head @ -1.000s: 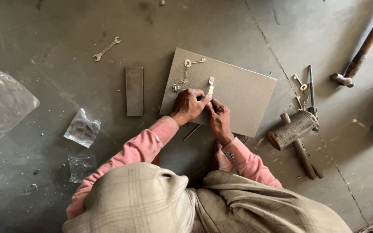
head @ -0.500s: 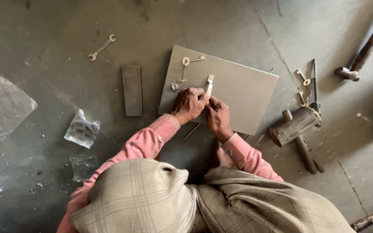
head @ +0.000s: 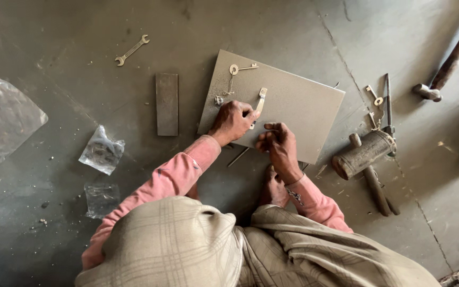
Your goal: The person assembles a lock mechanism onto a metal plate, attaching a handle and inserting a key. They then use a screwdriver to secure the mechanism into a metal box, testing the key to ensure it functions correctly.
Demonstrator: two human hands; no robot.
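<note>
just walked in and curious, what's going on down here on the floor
A person in pink sleeves crouches over a grey square slab lying on the concrete floor. The left hand pinches a small flat metal strip against the slab, while the right hand rests curled beside it at the slab's near edge. More small metal fittings lie on the slab. A wrench, a dark rectangular block, plastic bags and a heavy hammer lie around.

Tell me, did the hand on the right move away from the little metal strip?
Yes. The right hand has slid toward the near edge of the grey board, away from the metal strip that the left hand holds there.
</note>
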